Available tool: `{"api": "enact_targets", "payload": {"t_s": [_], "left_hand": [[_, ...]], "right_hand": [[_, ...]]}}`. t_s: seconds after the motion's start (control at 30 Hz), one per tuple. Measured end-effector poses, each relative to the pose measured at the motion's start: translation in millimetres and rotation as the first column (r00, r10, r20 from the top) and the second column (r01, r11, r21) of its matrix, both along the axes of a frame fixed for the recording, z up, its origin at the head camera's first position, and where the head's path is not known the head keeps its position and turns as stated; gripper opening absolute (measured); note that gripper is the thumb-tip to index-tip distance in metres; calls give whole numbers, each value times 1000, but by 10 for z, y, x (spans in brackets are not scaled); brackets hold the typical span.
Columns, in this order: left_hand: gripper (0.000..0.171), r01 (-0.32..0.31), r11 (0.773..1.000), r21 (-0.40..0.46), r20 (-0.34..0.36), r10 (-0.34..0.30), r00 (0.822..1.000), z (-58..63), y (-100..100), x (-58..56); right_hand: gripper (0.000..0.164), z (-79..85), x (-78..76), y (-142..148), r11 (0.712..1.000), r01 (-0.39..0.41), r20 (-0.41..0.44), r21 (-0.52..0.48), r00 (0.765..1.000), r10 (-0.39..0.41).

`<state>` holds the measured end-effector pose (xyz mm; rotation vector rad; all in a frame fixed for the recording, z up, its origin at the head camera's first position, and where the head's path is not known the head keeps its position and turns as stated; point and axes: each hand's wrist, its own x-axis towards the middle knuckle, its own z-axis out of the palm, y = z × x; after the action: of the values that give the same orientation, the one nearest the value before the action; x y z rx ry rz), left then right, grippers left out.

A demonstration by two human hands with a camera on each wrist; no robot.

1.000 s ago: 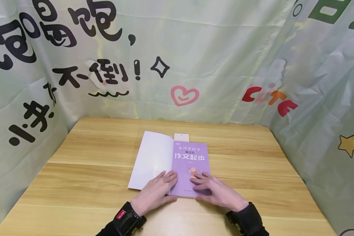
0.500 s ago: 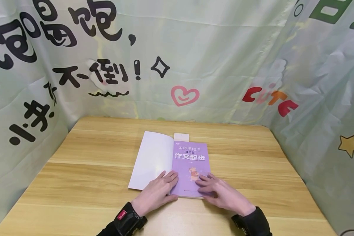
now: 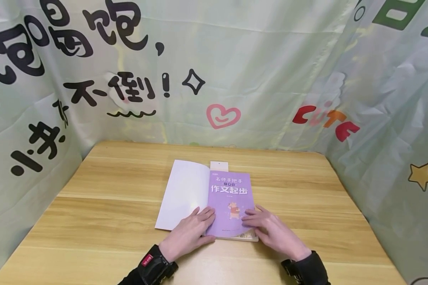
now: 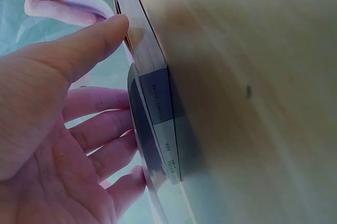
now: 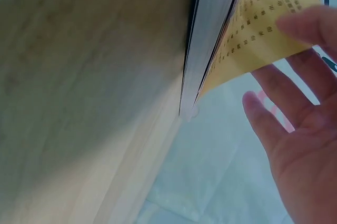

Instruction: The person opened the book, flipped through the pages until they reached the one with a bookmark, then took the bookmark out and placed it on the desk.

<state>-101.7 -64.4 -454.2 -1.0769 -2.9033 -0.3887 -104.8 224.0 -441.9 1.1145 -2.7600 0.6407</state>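
Note:
A book lies open on the table, its white inside cover [image 3: 183, 190] to the left and a purple title page [image 3: 229, 198] to the right. My left hand [image 3: 190, 229] rests across the fold near the bottom, fingers fairly straight; in the left wrist view its thumb [image 4: 100, 39] lies by the book's bottom edge. At the lower right corner my right hand [image 3: 274, 229] pinches the lifted purple page. In the right wrist view the thumb is against the page's yellow printed side [image 5: 258, 29], with fingers behind. The page block [image 5: 208, 34] lies below it.
A small white tag [image 3: 219, 166] sticks out past the book's top edge. The wooden table [image 3: 128, 217] extends on all sides of the book. Printed fabric [image 3: 263, 71] hangs behind it and at both sides.
My right hand has slid right, off the page's middle to its lower right corner. That corner is now raised, showing the sheet beneath. My left hand has stayed in place.

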Motion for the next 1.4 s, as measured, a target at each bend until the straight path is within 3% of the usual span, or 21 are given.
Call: {"api": "enact_targets", "payload": {"t_s": [0.13, 0.43, 0.87, 1.03, 1.2, 1.4], "left_hand": [[66, -7, 1000, 14, -1, 7, 1000, -2, 1, 16], [67, -47, 998, 41, 8, 47, 999, -4, 33, 77], [64, -102, 994, 33, -24, 103, 994, -15, 107, 96], [58, -101, 995, 28, -49, 102, 994, -11, 122, 105], [53, -105, 994, 31, -67, 107, 992, -11, 127, 114], [52, -110, 993, 40, -86, 113, 990, -15, 122, 124]], "right_hand": [[38, 0, -22, -29, 999, -7, -103, -34, 995, 4], [42, -17, -53, -91, 994, 12, -245, -109, 969, -39], [35, -36, -142, -193, 971, -4, -469, -239, 876, -112], [36, -51, -142, -269, 935, 37, -465, -354, 860, -210], [43, -66, -144, -364, 879, 87, -415, -469, 856, -307], [54, -85, -166, -474, 833, 114, -370, -542, 857, -359]]}}
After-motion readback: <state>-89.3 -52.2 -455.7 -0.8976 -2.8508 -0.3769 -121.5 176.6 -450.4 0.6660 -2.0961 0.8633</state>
